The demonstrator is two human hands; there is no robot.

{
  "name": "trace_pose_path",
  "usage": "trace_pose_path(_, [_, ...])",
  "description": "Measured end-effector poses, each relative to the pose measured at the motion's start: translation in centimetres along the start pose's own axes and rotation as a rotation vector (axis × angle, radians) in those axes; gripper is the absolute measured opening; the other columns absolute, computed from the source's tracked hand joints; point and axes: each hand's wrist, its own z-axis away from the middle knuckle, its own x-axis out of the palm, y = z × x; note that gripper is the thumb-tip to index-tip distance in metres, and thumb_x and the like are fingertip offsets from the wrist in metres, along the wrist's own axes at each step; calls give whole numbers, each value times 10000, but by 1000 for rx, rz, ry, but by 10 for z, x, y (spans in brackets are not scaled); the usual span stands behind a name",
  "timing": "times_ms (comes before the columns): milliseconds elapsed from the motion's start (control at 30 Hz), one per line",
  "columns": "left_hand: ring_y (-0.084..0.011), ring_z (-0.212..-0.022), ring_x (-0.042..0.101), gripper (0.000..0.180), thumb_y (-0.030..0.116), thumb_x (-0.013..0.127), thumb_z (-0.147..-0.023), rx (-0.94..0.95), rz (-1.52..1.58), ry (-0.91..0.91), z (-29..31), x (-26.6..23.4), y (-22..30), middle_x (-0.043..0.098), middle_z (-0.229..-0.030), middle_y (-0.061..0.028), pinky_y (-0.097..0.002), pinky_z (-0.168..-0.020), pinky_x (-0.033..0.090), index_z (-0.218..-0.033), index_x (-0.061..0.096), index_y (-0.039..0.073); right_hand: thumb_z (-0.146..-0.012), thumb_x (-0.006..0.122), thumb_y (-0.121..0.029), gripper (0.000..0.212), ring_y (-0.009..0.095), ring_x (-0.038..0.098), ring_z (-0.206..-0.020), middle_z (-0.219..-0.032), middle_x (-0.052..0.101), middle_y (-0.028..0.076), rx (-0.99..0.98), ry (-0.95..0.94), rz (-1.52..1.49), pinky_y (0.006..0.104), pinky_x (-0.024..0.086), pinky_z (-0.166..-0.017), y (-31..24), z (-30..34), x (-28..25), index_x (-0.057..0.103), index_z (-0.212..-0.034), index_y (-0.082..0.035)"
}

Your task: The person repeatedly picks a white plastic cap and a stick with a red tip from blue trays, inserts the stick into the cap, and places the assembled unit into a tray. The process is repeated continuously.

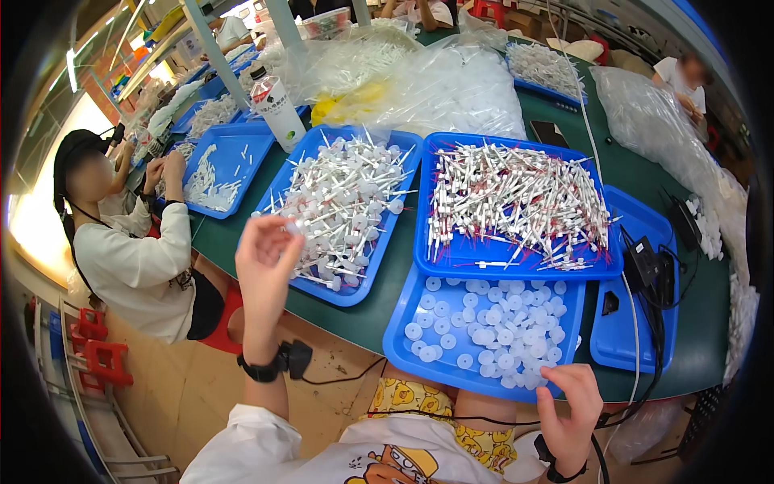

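Observation:
My left hand (268,252) is raised at the near left edge of a blue tray (355,298) heaped with white sticks fitted with translucent discs (343,206). Its thumb and fingers close around a small whitish piece (295,229), too blurred to name surely. Low on the right, my right hand (571,411) has its thumb and index finger apart. Those fingertips are at the near right rim of a blue tray (403,367) of loose translucent notched discs (508,335). Partly over that tray sits another blue tray (451,256), piled with thin white sticks with red strands (516,198).
Black adapters and cables (645,270) lie on a blue tray (617,343) at right. A bottle (276,109) stands behind the left tray, beside large clear bags (459,93). A phone (548,133) rests on the green table (318,316). A co-worker (133,250) sits at left.

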Motion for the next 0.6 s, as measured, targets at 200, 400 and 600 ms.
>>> trace_pose_path(200, [-318, -1267, 545, 375, 101, 732, -890, 307, -635, -62, -61, -22, -8, 512, -1423, -189, -392, -1020, 463, -1239, 618, 27, -743, 701, 61, 236, 305, 615, -840, -912, 663, 128, -37, -17, -39, 381, 481, -748, -8, -5, -1, 691, -971, 0])
trace_pose_path(400, [-366, -1215, 535, 340, 117, 737, -852, 492, -717, -355, 0, 27, 39, 570, -1306, -166, -436, -1041, 423, -1175, 652, 57, -802, 702, 12, 175, 327, 595, -888, -923, 639, 140, 55, 192, 374, 409, 458, -805, 11, -12, -24, 666, -974, 5])
trace_pose_path(600, [-311, -886, 627, 297, 136, 740, -852, 417, -443, -900, 78, 85, 43, 641, -944, -118, -387, -784, 519, -1125, 671, 40, -884, 664, -58, 94, 300, 582, -871, -921, 634, 116, 155, 422, 600, 397, 431, -818, 36, -41, -57, 657, -959, -1])
